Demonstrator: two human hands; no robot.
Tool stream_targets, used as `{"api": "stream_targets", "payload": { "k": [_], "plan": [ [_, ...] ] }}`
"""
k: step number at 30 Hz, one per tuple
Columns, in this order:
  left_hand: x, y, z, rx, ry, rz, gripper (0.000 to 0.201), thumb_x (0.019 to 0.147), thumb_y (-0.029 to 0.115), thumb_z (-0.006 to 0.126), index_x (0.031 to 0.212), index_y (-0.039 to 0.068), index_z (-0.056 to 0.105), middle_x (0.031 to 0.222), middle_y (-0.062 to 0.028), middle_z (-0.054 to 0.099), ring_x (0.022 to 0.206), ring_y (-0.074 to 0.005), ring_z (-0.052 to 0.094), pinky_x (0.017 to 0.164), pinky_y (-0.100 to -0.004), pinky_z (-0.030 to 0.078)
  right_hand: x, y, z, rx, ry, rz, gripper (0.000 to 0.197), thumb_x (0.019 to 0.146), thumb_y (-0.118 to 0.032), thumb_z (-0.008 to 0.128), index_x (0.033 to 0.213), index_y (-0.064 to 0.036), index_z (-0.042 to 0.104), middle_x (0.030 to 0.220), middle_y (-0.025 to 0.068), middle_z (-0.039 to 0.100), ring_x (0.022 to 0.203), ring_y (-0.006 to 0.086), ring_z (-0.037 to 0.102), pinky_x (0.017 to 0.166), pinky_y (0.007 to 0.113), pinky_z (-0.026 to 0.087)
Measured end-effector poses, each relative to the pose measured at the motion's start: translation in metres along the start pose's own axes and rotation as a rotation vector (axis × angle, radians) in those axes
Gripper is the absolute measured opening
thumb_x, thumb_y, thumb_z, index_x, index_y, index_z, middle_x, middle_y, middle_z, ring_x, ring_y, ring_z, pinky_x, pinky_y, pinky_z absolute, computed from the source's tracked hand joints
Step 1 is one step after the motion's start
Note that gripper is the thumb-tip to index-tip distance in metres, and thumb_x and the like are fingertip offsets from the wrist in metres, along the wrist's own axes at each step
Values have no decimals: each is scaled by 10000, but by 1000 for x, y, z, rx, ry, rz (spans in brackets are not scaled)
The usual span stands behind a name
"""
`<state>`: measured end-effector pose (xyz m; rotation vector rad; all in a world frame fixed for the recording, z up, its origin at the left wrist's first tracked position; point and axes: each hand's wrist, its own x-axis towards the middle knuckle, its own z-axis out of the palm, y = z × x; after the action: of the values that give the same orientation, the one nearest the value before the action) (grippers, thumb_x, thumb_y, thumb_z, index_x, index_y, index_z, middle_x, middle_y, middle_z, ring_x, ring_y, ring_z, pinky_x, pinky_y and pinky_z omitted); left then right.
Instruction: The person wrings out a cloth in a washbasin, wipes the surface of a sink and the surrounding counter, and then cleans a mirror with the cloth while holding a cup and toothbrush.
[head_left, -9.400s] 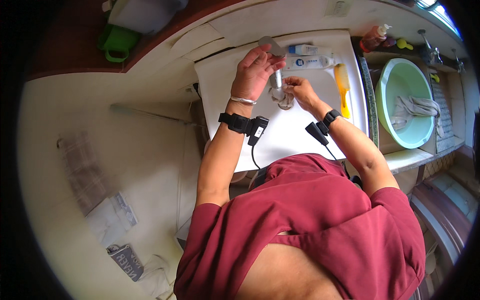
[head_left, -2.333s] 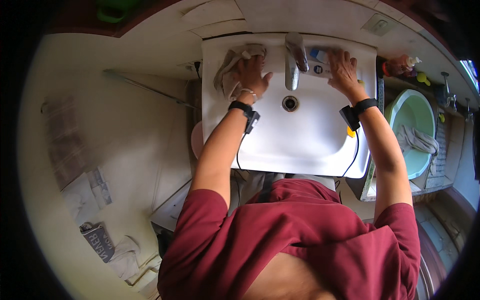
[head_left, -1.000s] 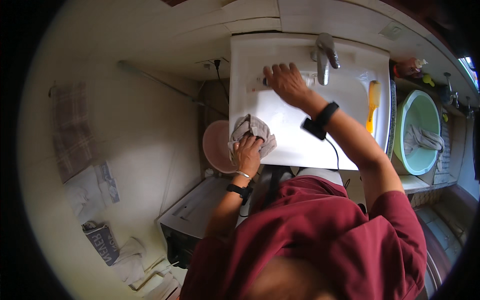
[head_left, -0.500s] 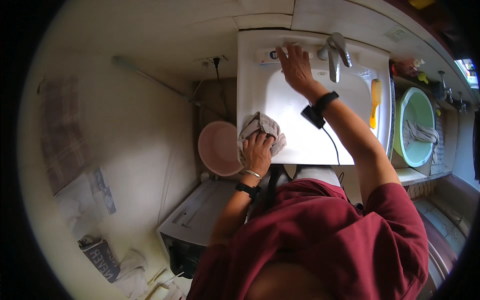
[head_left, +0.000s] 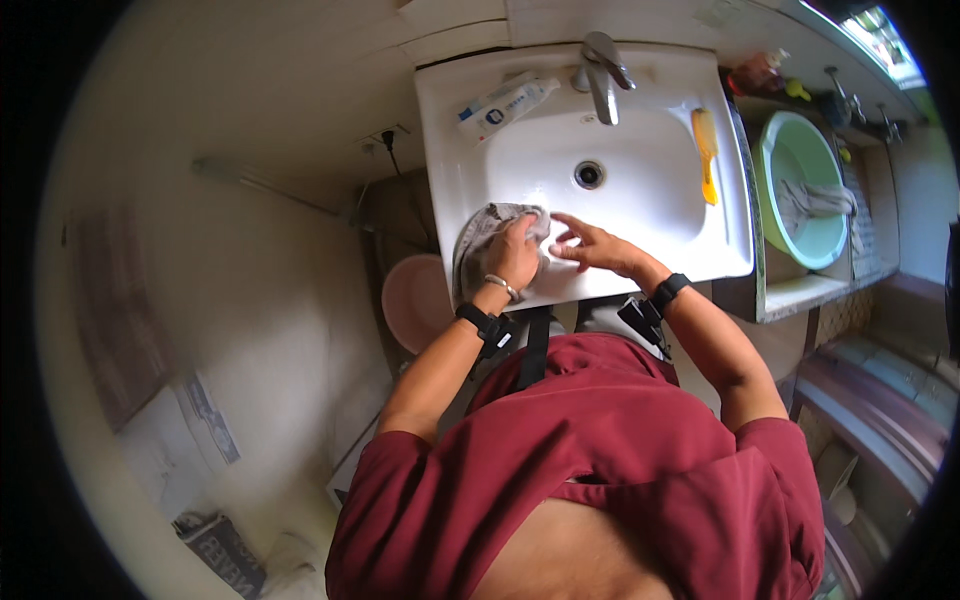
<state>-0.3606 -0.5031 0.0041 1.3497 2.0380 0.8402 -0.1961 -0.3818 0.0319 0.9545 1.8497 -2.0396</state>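
A crumpled grey-beige cloth [head_left: 475, 258] lies on the near left corner of the white washbasin [head_left: 455, 165]. My left hand [head_left: 515, 255] is on it, its fingers closed over the bunched fabric. Just right of the cloth, my right hand [head_left: 605, 250] hovers above the near rim, thumb and fingers apart, with nothing visible in it. Its fingertips come close to the cloth; whether they touch I cannot tell. At the far left of the basin lies a white and blue tube [head_left: 512, 112], apparently toothpaste, against another blue and white item [head_left: 483, 98].
A chrome tap [head_left: 603, 80] stands at the back, above the drain [head_left: 588, 175]. A yellow-orange comb [head_left: 705, 155] lies along the right side. Beyond that sits a green tub [head_left: 790, 200] with a grey cloth [head_left: 822, 198] inside. A pink bucket [head_left: 415, 300] stands left, below basin height.
My right hand has left the tube at the back and come near the cloth. My left hand stays on the cloth. The tube now lies slanted, and the view has shifted.
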Motion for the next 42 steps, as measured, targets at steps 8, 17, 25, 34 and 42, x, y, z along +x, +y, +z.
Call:
{"api": "stream_targets", "payload": {
  "k": [8,17,25,34,42],
  "plan": [
    [15,81,-12,-1038,-574,14,313,976,73,586,1255,-69,590,1188,-131,653,1014,-203,657,829,-334,564,-71,-15,-21,716,186,-232,404,901,-85,689,1265,-35,520,1078,74,645,966,154,645,853,297,544],
    [43,89,10,-797,-402,-178,208,990,170,582,998,-16,674,738,-67,668,623,-120,647,548,-222,519,-219,-56,-84,-58,1013,-205,352,803,-3,572,1152,15,616,990,90,665,925,149,623,833,292,516],
    [97,142,134,-518,-376,-208,139,875,129,656,814,7,631,675,-100,666,585,-187,667,548,-324,539,-221,33,-133,-887,998,-210,576,792,-186,759,1275,26,525,1128,211,574,1009,359,599,843,417,510],
    [166,190,245,-55,-206,-314,571,751,427,802,1043,16,535,943,-202,667,880,-351,656,786,-437,521,-209,130,-174,-1327,517,-190,570,857,-273,593,1333,36,541,1427,189,496,1437,319,337,1201,568,137],
    [169,168,210,-582,-412,-412,275,828,210,792,923,21,615,703,-48,637,516,-115,545,462,-273,432,-159,112,-232,-1443,435,-381,473,914,-187,455,1320,38,547,1412,202,497,1358,336,421,1187,551,198]
  ]
}}
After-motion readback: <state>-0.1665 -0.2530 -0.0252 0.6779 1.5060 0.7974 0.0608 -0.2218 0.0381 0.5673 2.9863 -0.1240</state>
